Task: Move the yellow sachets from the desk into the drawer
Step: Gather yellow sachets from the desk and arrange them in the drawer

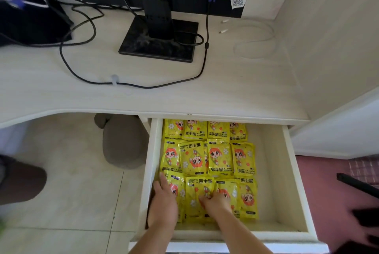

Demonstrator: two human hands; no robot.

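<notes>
- The yellow sachets are seen lying flat in the open drawer, at the lower centre of the frame. They are packed in three rows against its left wall.
- No sachet can be seen on the tabletop above. Only a monitor stand, a black cable and a white cable are shown there.
- The long axis of each sachet runs up and down the frame, from the drawer's front toward its back, with short edges meeting row to row.
- Both hands are placed on the lowest row, side by side but not touching each other.
- The left hand is laid with fairly straight fingers along the leftmost sachet, beside the left drawer wall, and nothing is clasped by it.
- The fingers of the right hand are curled down onto the next sachet in that row. It seems to be pinched rather than merely pressed.
- The pinched sachet lies directly under the right hand, while the bare drawer floor lies to the right of the packed block, nearer to that hand.
- The transfer is judged to be almost done. What remains is probably that this last row be squared up and the hands be lifted clear.
</notes>
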